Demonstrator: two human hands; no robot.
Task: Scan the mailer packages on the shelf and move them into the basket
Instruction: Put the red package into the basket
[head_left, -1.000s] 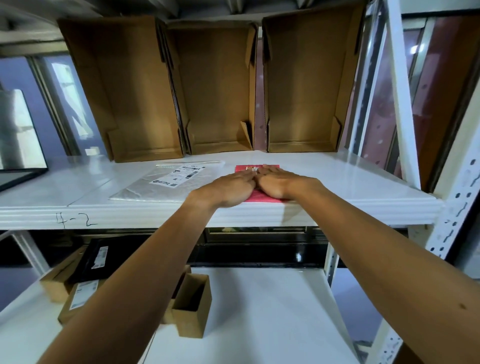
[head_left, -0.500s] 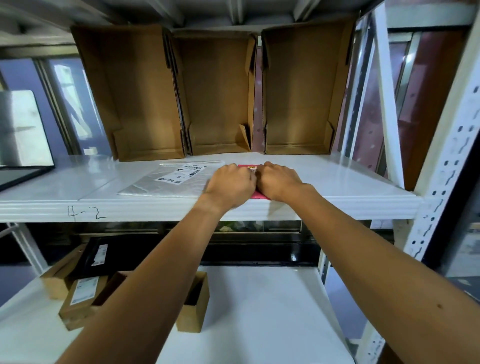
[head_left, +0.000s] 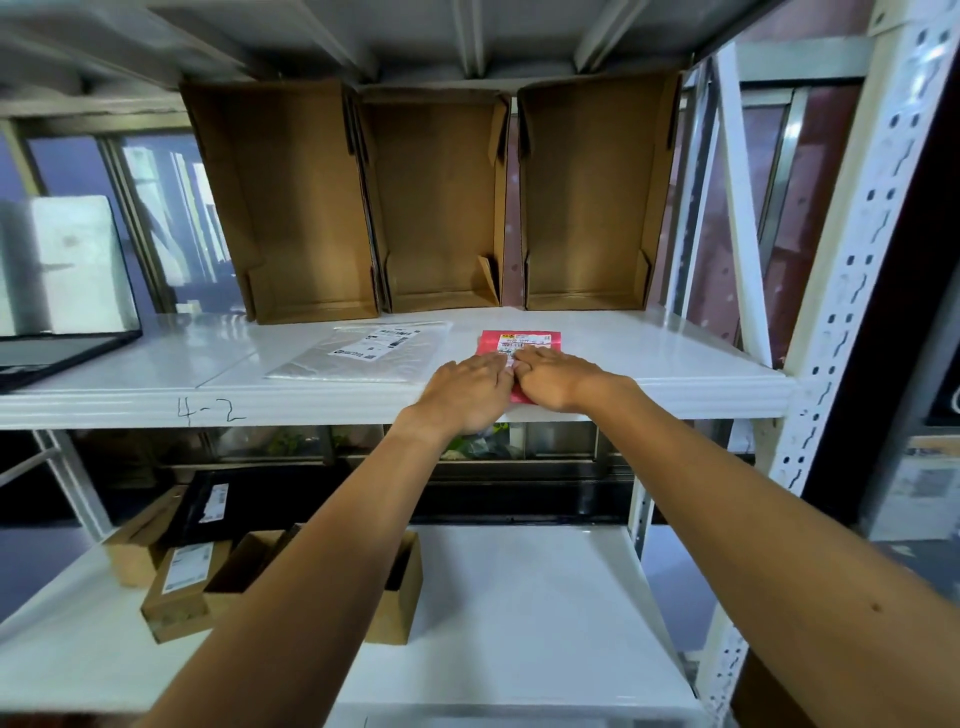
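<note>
on the lower shelf (head_left: 519, 597), small cardboard boxes (head_left: 179, 592) sit at the left. above, at the front edge of the upper shelf (head_left: 649, 374) marked 4-2, the left grip (head_left: 467, 387) lies flat, its straight fingers pressing on the red mailer (head_left: 519, 339). the right grip (head_left: 561, 376) rests just beside it with fingers bent onto the same mailer; whether it pinches it i cannot tell. the mailer's labelled far end shows beyond the fingers. a clear mailer (head_left: 358, 358) lies just left. three open cartons (head_left: 436, 208) stand behind.

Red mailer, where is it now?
Head view: the red mailer lies on the upper shelf, right of the clear mailer, under the left hand and right hand.
</note>
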